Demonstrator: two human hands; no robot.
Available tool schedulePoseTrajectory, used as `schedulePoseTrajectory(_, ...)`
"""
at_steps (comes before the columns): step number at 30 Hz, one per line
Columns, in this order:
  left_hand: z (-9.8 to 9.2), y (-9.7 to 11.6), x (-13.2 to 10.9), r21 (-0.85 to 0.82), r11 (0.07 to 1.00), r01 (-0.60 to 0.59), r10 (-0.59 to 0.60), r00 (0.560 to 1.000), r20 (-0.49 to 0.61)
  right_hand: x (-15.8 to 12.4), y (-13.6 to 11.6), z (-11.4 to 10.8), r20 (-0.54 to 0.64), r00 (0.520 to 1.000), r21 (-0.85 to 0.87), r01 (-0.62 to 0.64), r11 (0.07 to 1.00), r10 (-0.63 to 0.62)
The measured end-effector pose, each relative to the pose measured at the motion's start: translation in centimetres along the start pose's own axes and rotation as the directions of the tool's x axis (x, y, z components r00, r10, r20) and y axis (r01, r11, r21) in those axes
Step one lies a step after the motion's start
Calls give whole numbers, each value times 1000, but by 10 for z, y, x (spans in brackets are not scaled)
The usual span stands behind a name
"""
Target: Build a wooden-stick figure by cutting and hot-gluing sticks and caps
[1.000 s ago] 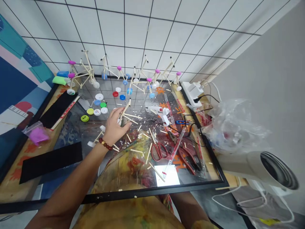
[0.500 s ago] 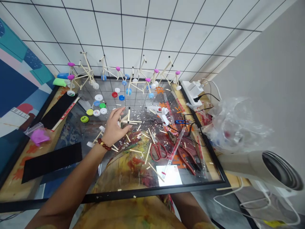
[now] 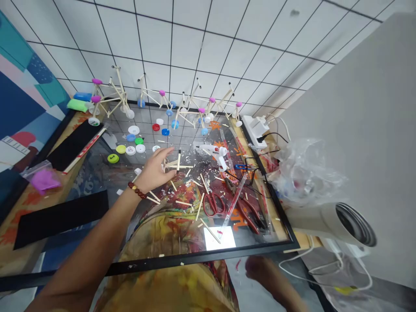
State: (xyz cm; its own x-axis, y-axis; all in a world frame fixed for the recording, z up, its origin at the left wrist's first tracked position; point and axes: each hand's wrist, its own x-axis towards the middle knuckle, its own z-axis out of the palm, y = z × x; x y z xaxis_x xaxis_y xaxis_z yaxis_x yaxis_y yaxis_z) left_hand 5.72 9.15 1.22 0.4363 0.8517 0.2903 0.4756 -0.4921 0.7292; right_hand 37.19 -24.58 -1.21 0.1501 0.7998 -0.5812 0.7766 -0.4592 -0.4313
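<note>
Left hand (image 3: 155, 171), centre of frame, fingers spread loose, tips touching a small stick frame (image 3: 177, 164) standing on the glass table (image 3: 195, 258). Real grip: can't tell. Glue gun (image 3: 215, 151) just right of it, scissors (image 3: 212, 203) below. Right hand (image 3: 260, 269) at bottom edge, blurred, shape unclear.

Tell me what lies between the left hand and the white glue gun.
In the head view, a small frame of wooden sticks stands at the fingertips of the left hand. Beyond it, only small scraps lie on the glass before the glue gun.
</note>
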Motion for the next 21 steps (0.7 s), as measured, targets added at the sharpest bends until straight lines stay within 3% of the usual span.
schedulePoseTrajectory(3,-7,-4,1,-60,998,-15,22,993,120,7,4,-26,83,992,93,82,992,-90)
schedulePoseTrajectory(6,-8,-5,2,-142,987,80,-59,987,150,-1,-27,-61,17,945,130,320,938,-325)
schedulePoseTrajectory(9,-3,-3,3,-139,975,173,-167,984,53,12,-81,-90,-210,801,-14,571,821,-561)
schedulePoseTrajectory(13,5,-1,3,-60,988,145,-152,982,-117,78,-150,-102,-390,557,-284,684,671,-733)
schedulePoseTrajectory(15,6,-1,3,-79,989,123,-135,976,-170,117,-177,-99,-325,552,-359,680,640,-768)
schedulePoseTrajectory(17,6,1,3,-151,981,124,-155,965,-210,149,-196,-92,-242,583,-430,652,624,-776)
schedulePoseTrajectory(21,2,6,5,-339,929,146,-250,925,-287,171,-213,-79,-157,617,-486,631,605,-771)
